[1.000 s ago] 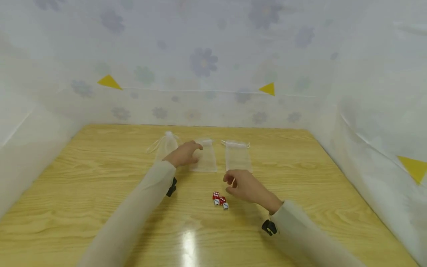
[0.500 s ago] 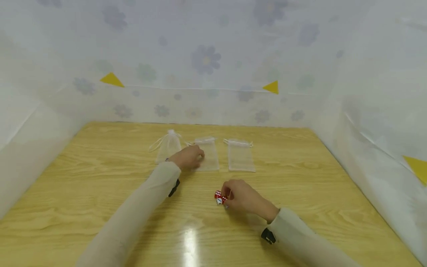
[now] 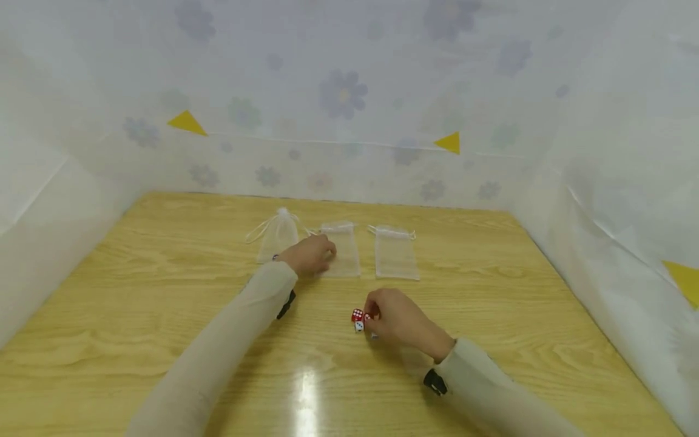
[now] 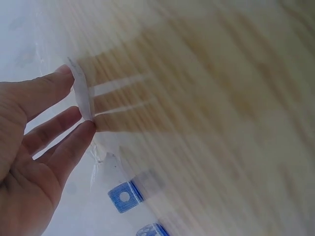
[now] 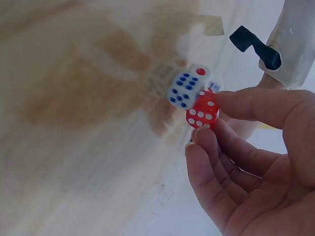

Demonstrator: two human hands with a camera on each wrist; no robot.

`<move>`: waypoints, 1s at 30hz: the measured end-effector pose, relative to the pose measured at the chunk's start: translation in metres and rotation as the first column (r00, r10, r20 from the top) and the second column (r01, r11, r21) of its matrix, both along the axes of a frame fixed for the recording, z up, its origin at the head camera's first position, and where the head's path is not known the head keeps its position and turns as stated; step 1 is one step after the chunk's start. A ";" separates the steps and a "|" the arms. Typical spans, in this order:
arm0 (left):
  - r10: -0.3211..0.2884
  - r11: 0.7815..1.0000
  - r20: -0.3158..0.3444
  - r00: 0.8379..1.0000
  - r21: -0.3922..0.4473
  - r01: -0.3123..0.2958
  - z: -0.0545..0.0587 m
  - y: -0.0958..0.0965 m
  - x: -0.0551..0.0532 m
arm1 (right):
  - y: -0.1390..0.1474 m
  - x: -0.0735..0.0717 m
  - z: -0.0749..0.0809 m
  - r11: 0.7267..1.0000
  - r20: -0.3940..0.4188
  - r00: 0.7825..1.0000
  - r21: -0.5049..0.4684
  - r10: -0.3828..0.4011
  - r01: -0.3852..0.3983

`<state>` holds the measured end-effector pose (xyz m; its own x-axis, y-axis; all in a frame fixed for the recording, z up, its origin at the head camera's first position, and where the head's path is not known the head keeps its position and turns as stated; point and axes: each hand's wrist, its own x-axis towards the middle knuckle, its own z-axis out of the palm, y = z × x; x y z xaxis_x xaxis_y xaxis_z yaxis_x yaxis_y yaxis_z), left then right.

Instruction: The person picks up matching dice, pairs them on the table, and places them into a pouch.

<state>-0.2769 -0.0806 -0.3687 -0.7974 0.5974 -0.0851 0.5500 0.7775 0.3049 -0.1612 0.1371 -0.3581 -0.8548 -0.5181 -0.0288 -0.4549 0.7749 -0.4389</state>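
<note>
My left hand [image 3: 310, 255] is at the left side of the middle sheer white drawstring pouch [image 3: 345, 255]. In the left wrist view, its thumb and fingertips pinch a white edge [image 4: 83, 96] of that pouch. My right hand [image 3: 401, 318] pinches a red die [image 5: 202, 110] with white pips between thumb and fingers. Beside it lie another red die [image 3: 357, 315] and a white die [image 3: 358, 326]. A second white die [image 3: 374, 335] is partly hidden under the right hand. In the right wrist view, a white die [image 5: 184, 91] with blue pips overlaps the held one.
On the left stands a gathered sheer pouch [image 3: 283, 227] with loose cords; blue dice [image 4: 124, 196] show by it in the left wrist view. A flat sheer pouch [image 3: 397, 255] lies to the right. White flowered sheeting [image 3: 349, 164] walls the wooden table [image 3: 480, 291].
My right hand has come down onto the dice and taken hold of a red one. My left hand has lowered onto the middle pouch's left edge.
</note>
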 end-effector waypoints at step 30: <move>0.004 1.000 -0.004 1.000 -0.017 -0.004 0.000 0.000 0.002 | -0.044 -0.018 0.010 0.998 0.006 0.998 0.022 0.061 -0.061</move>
